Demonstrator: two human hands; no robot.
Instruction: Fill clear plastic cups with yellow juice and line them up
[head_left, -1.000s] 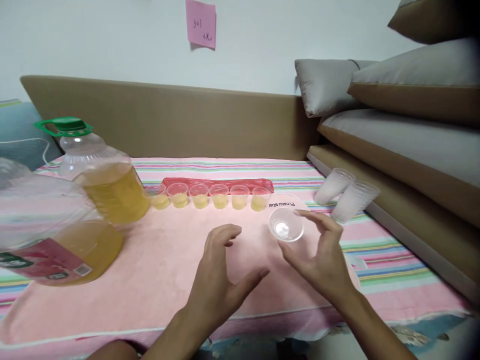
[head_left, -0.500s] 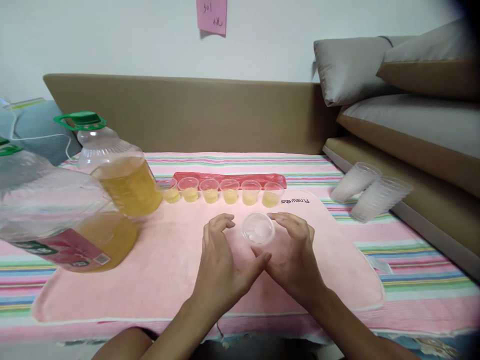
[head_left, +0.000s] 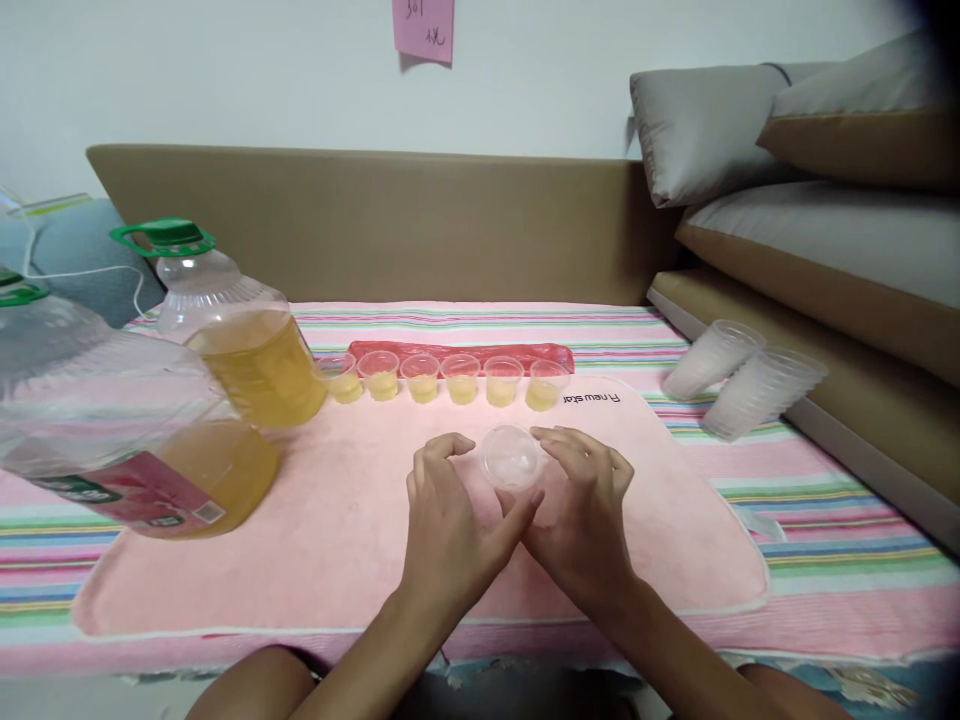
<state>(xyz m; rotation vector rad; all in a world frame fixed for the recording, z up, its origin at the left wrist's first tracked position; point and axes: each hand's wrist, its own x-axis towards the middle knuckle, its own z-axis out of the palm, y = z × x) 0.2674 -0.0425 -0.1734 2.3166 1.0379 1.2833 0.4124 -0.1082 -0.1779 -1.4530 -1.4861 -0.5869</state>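
A clear plastic cup (head_left: 511, 458) with nothing visible inside is between my two hands. My right hand (head_left: 577, 500) curls around its right side, fingertips at the rim and thumb near its lower front. My left hand (head_left: 454, 515) is cupped to the left, fingers curved and apart from the cup, its thumb stretched across toward my right thumb. Behind them, several clear cups with yellow liquid (head_left: 462, 390) stand in a row near the far edge of the pink mat (head_left: 322, 540).
Two big bottles of yellow liquid, a rear one (head_left: 262, 360) and a nearer one (head_left: 217, 465), stand at left. Stacked cups (head_left: 761, 395) lie at right by the folded cushions (head_left: 817, 240). A red plastic wrapper (head_left: 525, 353) lies behind the cup row.
The plastic cup and my right hand have shifted slightly left. My left hand has moved a little to the right, nearer the cup. The row of cups and the bottles stay put.
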